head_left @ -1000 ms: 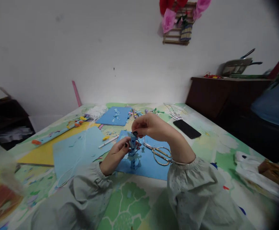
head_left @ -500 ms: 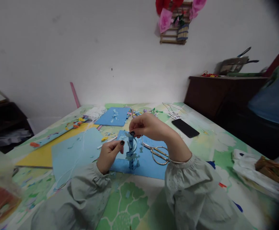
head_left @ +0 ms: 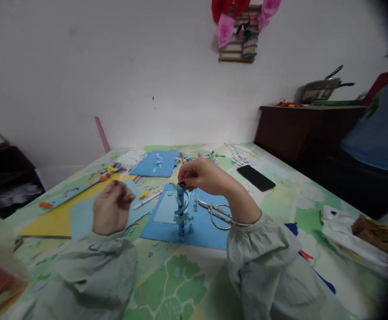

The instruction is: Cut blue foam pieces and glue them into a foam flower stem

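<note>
My right hand [head_left: 197,175] pinches the top of a narrow blue paper strip [head_left: 181,206], which hangs upright over a blue mat. Dark cut-looking shapes run down the strip, and small pale blue paper pieces and a curl stick out from its sides. Over the light blue sheet [head_left: 81,218] on the left, my left hand [head_left: 112,208] is lifted and blurred by motion, its fingers bent; whether they hold anything is unclear. Scissors [head_left: 218,212] with gold handles lie on the blue mat [head_left: 200,238], just right of the strip.
A white stick [head_left: 147,200] lies left of the mat. Behind are a second blue mat [head_left: 140,168] with pale scraps, and a black phone [head_left: 255,178] to the right. A plastic bag [head_left: 334,231] sits at the right edge. Paper scraps litter the patterned tablecloth [head_left: 177,284].
My left hand has moved away from the strip, leftward and slightly up. My right hand still holds the strip in nearly the same place. The light blue sheet is now partly covered.
</note>
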`<action>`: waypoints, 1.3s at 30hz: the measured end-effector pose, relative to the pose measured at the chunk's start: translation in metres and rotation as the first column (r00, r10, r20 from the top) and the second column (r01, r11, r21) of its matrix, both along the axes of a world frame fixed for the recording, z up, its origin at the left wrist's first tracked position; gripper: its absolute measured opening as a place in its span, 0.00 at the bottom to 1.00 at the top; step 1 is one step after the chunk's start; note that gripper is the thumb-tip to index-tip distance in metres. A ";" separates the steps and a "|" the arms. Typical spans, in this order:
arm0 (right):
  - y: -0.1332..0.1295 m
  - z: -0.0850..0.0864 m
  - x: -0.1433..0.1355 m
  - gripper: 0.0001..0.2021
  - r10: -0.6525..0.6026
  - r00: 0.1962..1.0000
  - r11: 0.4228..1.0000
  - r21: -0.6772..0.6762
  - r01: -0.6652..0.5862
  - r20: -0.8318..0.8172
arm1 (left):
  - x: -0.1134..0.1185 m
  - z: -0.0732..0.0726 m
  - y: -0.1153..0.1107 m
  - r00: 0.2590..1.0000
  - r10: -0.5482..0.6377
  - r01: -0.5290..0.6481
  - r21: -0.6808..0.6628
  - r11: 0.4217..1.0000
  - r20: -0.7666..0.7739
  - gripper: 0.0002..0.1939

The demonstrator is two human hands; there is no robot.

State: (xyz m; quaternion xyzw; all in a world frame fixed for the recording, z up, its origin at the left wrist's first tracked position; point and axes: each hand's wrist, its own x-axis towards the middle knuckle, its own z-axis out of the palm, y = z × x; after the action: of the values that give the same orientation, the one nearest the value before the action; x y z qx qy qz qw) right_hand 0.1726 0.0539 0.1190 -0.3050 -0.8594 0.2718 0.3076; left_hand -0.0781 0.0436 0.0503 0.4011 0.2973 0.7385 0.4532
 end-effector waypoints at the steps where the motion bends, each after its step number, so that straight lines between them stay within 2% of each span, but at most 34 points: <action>1: 0.000 0.000 0.000 0.06 -0.015 1.000 1.000 0.005 0.015 0.000 | 0.011 -0.005 -0.002 0.997 -0.039 0.038 -0.015 0.999 -0.060 0.12; 3: 0.001 0.000 -0.001 0.07 -0.049 0.999 0.999 0.023 0.048 0.004 | 0.032 -0.015 -0.006 0.967 -0.157 0.150 -0.051 0.987 -0.201 0.14; 5: 0.002 -0.001 0.000 0.07 -0.078 0.997 0.996 0.044 0.078 0.004 | 0.048 -0.022 -0.011 0.850 -0.342 0.337 -0.086 0.938 -0.401 0.18; 6: 0.004 -0.002 0.000 0.07 -0.092 0.996 0.995 0.050 0.092 0.002 | 0.053 -0.025 -0.013 0.791 -0.401 0.392 -0.119 0.912 -0.462 0.19; 7: 0.005 -0.003 0.000 0.07 -0.105 0.994 0.993 0.053 0.105 -0.004 | 0.057 -0.028 -0.015 0.745 -0.437 0.423 -0.150 0.894 -0.504 0.20; 9: 0.009 -0.006 0.000 0.07 -0.133 0.991 0.989 0.054 0.134 -0.021 | 0.060 -0.032 -0.016 0.719 -0.447 0.408 -0.198 0.891 -0.533 0.21; 14: 0.014 -0.011 -0.001 0.06 -0.155 0.987 0.986 0.047 0.157 -0.044 | 0.062 -0.037 -0.015 0.738 -0.395 0.297 -0.262 0.918 -0.547 0.20; 18: 0.014 -0.011 -0.004 0.06 -0.153 0.985 0.985 0.072 0.159 -0.081 | 0.065 -0.037 -0.015 0.756 -0.375 0.274 -0.261 0.925 -0.536 0.19; 22: 0.013 -0.007 -0.003 0.04 -0.291 0.921 0.945 0.071 0.318 -0.259 | 0.058 -0.036 -0.011 0.776 -0.317 0.225 -0.230 0.947 -0.545 0.16; 24: 0.011 -0.003 0.000 0.04 -0.319 0.876 0.936 0.028 0.352 -0.361 | 0.051 -0.036 -0.006 0.741 -0.237 0.114 -0.230 0.967 -0.628 0.16; 27: 0.007 0.003 0.002 0.04 -0.282 0.845 0.951 -0.016 0.309 -0.455 | 0.040 -0.041 0.004 0.629 -0.153 -0.047 -0.233 0.971 -0.762 0.17; 32: -0.002 0.010 -0.001 0.03 -0.228 0.829 0.970 -0.047 0.238 -0.510 | 0.035 -0.049 0.012 0.492 -0.091 -0.167 -0.196 0.966 -0.866 0.14; 34: -0.005 0.011 -0.003 0.03 -0.220 0.829 0.974 -0.077 0.211 -0.514 | 0.038 -0.045 0.009 0.452 -0.037 -0.211 -0.146 0.967 -0.891 0.17; 36: -0.007 0.012 -0.005 0.03 -0.214 0.828 0.977 -0.107 0.186 -0.518 | 0.045 -0.033 0.000 0.423 0.062 -0.229 -0.040 0.973 -0.904 0.20; 38: -0.010 0.013 -0.006 0.03 -0.200 0.824 0.980 -0.123 0.158 -0.530 | 0.055 -0.016 -0.011 0.419 0.175 -0.166 0.115 0.979 -0.891 0.21; 39: -0.011 0.013 -0.007 0.04 -0.187 0.823 0.982 -0.126 0.141 -0.536 | 0.062 -0.006 -0.017 0.440 0.158 -0.067 0.143 0.987 -0.884 0.20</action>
State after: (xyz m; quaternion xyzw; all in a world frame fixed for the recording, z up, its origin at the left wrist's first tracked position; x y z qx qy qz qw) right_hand 0.1659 0.0434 0.1322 -0.2997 -0.6951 0.3542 0.5492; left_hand -0.0162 0.0266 0.0442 0.7276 0.4844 0.4581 0.1616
